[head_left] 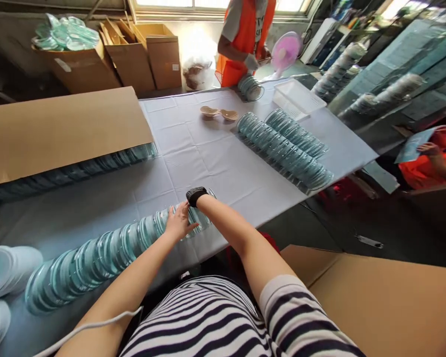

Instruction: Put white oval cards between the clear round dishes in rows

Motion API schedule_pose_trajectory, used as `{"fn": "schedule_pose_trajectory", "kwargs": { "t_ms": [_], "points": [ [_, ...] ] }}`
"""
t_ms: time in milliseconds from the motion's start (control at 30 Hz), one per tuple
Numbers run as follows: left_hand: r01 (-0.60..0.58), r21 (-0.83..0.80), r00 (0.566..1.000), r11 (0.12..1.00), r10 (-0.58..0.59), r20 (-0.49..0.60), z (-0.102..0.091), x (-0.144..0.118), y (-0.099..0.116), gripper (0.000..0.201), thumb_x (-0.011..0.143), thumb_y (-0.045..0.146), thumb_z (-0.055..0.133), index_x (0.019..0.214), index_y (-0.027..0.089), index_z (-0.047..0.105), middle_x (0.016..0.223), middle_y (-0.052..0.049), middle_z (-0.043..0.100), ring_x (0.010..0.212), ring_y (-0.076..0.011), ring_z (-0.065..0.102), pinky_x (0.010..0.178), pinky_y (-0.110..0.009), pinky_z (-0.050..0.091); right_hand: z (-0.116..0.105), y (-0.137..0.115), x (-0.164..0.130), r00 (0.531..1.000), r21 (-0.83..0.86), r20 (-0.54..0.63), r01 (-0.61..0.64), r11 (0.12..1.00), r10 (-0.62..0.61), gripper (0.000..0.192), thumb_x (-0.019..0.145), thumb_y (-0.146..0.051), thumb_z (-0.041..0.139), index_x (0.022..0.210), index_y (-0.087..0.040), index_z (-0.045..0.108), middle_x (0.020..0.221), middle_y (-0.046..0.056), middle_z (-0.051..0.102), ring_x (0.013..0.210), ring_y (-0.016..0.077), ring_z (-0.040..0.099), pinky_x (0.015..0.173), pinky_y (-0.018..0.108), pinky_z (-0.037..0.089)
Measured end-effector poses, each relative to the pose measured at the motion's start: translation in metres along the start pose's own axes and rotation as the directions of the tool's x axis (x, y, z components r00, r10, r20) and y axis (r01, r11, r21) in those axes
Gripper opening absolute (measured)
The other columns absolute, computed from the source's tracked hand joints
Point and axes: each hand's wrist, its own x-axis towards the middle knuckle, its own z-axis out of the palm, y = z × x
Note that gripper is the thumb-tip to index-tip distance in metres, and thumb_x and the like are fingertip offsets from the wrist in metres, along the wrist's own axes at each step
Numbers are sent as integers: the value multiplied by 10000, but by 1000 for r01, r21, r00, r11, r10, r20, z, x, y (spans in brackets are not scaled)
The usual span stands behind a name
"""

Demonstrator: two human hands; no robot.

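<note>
A long row of round clear glass pieces [107, 250], like lids or shallow dishes set on edge, runs along the near side of the table. My left hand [179, 221], bare, lies on the row near its right end with the fingers and thumb apart. Just beyond it, my right hand [196, 195] wears a dark glove or cuff and bends down over the far side of the same end. Its fingers are hidden, so any grip is not visible. White round stacks [18, 267] stand at the left end of the row.
A cardboard sheet [67, 131] covers more glass at left. Two glass rows [282, 148], a tan two-cupped object [218, 113] and a white basket [301, 96] sit farther back. A co-worker [245, 44] stands opposite. An open carton [390, 297] is beside me, lower right.
</note>
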Motion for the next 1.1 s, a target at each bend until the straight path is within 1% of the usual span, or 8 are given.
{"fn": "schedule_pose_trajectory", "kwargs": {
  "t_ms": [133,233,400,567,767,900,1033,1100],
  "points": [
    [18,20,1000,1000,-18,-2,-2,0,1,767,845,519,581,1483,192,307,1521,-166,392,1429,-305,326,1189,-544,157,-7,-3,2,999,-52,24,44,998,-43,241,788,-186,696,992,-56,703,1019,137,731,963,232,656,835,356,505],
    [20,-5,1000,1000,-20,4,-3,-1,2,759,836,533,590,1466,200,331,1515,-159,402,1426,-301,329,1191,-543,153,7,4,-15,991,-83,-18,128,988,-130,234,833,-178,628,1034,-84,705,1066,176,715,1015,252,660,870,367,497],
    [7,-26,999,1000,-6,36,-4,1,1,686,849,545,563,1432,236,375,1561,-123,345,1451,-305,280,1193,-558,131,80,26,-67,978,2,-187,97,995,-95,330,937,-286,457,1181,-192,659,1091,148,711,1051,262,660,884,362,487],
    [5,-37,997,999,-3,72,-6,1,2,689,853,552,556,1429,224,369,1577,-119,314,1460,-302,259,1195,-565,119,162,27,-96,987,140,-147,-39,989,59,342,950,-335,435,1185,-224,657,1120,115,711,1028,259,672,831,326,493],
    [10,-42,995,999,-6,97,-13,-2,1,686,842,534,589,1413,219,378,1576,-120,316,1461,-279,261,1199,-555,112,202,18,-94,983,208,-120,-113,972,140,365,994,-356,358,1183,-274,659,1170,72,704,1026,212,679,789,271,493],
    [20,-24,995,1000,-17,95,-17,0,10,739,823,526,614,1441,207,361,1593,-125,273,1483,-296,199,1194,-566,121,177,35,-108,970,240,-182,-117,964,163,406,1007,-409,342,1080,-233,700,1115,83,717,1025,210,671,828,260,474],
    [-55,-16,996,998,56,76,-16,21,32,901,813,574,608,1523,167,232,1621,-139,180,1497,-299,143,1199,-559,102,91,67,-90,902,181,-358,-186,966,241,429,1027,-365,293,1228,-197,632,1210,138,658,1107,223,623,875,291,471],
    [-54,-24,994,998,56,91,-14,34,43,910,820,587,589,1532,158,218,1615,-144,199,1490,-300,174,1195,-561,126,45,76,-68,948,24,-272,-166,986,167,386,1008,-341,378,1220,-133,624,1209,187,633,1128,277,601,884,374,489]
  ]
}}
